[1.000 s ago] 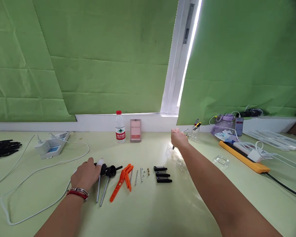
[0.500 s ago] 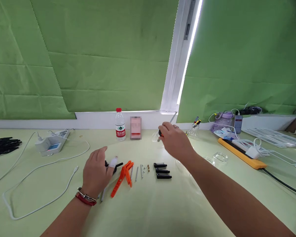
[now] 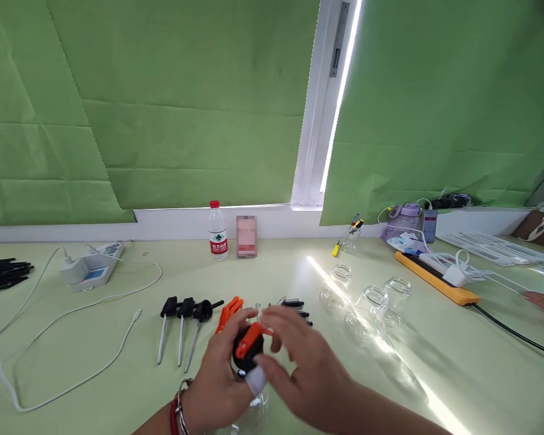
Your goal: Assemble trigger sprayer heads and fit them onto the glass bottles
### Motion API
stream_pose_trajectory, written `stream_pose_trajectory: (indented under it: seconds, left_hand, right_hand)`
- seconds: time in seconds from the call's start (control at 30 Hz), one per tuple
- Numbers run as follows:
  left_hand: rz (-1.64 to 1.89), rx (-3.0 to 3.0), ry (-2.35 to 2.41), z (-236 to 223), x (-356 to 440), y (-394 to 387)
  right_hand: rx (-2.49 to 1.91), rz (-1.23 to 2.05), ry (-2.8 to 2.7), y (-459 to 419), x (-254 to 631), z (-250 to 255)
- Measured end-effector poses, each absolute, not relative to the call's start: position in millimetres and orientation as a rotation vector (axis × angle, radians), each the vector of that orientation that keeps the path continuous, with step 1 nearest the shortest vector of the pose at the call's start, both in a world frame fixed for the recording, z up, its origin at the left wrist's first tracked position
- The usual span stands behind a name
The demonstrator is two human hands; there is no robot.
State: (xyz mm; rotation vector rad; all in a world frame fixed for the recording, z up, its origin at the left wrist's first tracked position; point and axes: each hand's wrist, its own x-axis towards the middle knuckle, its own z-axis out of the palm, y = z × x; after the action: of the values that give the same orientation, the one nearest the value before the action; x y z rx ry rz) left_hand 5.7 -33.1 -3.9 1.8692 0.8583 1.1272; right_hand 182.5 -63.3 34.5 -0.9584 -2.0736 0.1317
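Note:
Near the front of the table, my left hand (image 3: 220, 386) is closed around a black trigger head with an orange lever (image 3: 249, 347). Clear glass shows under it, partly hidden by my fingers. My right hand (image 3: 306, 365) pinches the same head from the right, with curled, slightly blurred fingers at the lever. To the left lie several black heads with metal tubes (image 3: 181, 329). Just behind my hands are loose orange levers (image 3: 229, 311) and black plungers with springs (image 3: 294, 305), partly covered.
Upturned clear glass jars (image 3: 375, 308) stand on the right. Behind are a water bottle (image 3: 218, 235), a pink box (image 3: 246, 237) and a small jar of tools (image 3: 351, 238). A white cable (image 3: 68, 314) loops at left; an orange-edged power strip (image 3: 435, 278) lies right.
My right hand has come from the back of the table to the front with the trigger head. My left hand has left the black heads and now holds it too.

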Motion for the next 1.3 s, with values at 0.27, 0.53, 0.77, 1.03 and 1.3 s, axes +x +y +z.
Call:
stream_pose_trajectory:
  seconds: [0.27,0.53,0.77,1.03,1.3]
  left_hand:
    - [1.002,1.112,0.5,10.8,7.4,-26.5]
    - [0.926,0.993,0.575,4.1,13.7,-18.3]
    - [0.89,0.945,0.783,1.7,12.2,-8.9]
    - [0.897,0.912,0.804,-3.6,5.6,-1.1]
    - [0.891,0.89,0.823,-8.6,3.6,5.3]
  right_hand:
    - [-1.381,1.022,-1.584,-29.4,230.1,23.8]
    - [-1.183,1.588,-1.04,-18.3,225.0,-2.7]
    - [-1.178,1.442,-1.097,-9.5,214.7,-24.6]
    - [-1.058,1.341,-1.239,0.5,217.2,-32.4]
    - [-1.111,1.473,-1.142,7.5,215.9,-41.4]
